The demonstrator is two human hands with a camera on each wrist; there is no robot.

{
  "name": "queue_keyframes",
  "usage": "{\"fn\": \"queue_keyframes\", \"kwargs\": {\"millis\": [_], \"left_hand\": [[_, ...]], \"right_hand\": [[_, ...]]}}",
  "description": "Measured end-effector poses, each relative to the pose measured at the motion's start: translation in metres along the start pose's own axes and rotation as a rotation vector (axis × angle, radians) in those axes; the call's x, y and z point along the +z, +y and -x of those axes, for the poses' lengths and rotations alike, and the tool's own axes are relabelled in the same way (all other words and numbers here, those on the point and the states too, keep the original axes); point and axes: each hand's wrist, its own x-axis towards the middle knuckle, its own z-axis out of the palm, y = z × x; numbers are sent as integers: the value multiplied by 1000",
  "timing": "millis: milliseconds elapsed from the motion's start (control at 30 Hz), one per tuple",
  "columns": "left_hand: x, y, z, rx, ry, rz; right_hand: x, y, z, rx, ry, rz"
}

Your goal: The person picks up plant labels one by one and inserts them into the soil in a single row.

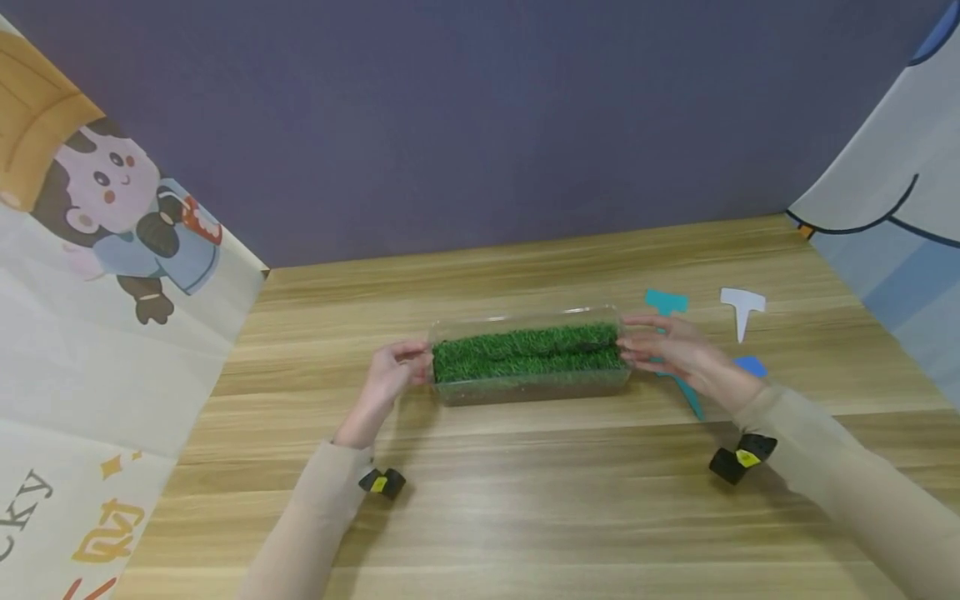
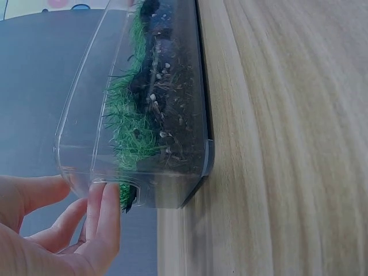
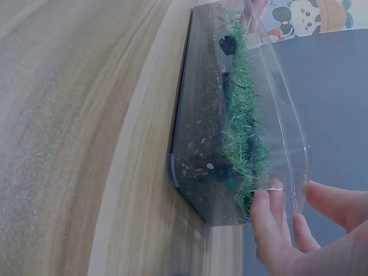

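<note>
A long clear plastic planter box (image 1: 536, 390) stands on the wooden table. Strips of green artificial grass (image 1: 525, 365) run along its top, over dark soil flecked with white bits (image 2: 172, 109) seen through the wall in the left wrist view. At the left end, my left hand (image 1: 390, 373) grips the box, thumb by the rim and fingers against the end wall. My right hand (image 1: 678, 348) holds the opposite end in the same way, its fingertips (image 3: 261, 204) at the end wall in the right wrist view.
Teal plant labels (image 1: 688, 398) lie beside and partly behind my right hand. A white T-shaped plant label (image 1: 742, 312) lies farther right, and a blue piece (image 1: 752, 365) shows by the right wrist. A dark blue panel (image 1: 480, 125) rises behind the table.
</note>
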Motion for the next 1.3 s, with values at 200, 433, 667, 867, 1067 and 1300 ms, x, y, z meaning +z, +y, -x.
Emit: {"fn": "queue_keyframes", "kwargs": {"millis": [200, 433, 667, 867, 1067, 1300], "left_hand": [[-1, -1, 0, -4, -1, 4], [-1, -1, 2, -9, 3, 16], [-1, -1, 1, -10, 5, 28], [-1, -2, 1, -7, 0, 35], [-1, -4, 2, 9, -8, 46], [0, -5, 1, -3, 2, 60]], "right_hand": [[0, -2, 0, 11, 4, 7], [1, -4, 0, 22, 17, 10], [5, -6, 0, 11, 36, 64], [4, -7, 0, 14, 51, 84], [-1, -9, -2, 49, 40, 131], [-19, -13, -9, 15, -57, 319]]}}
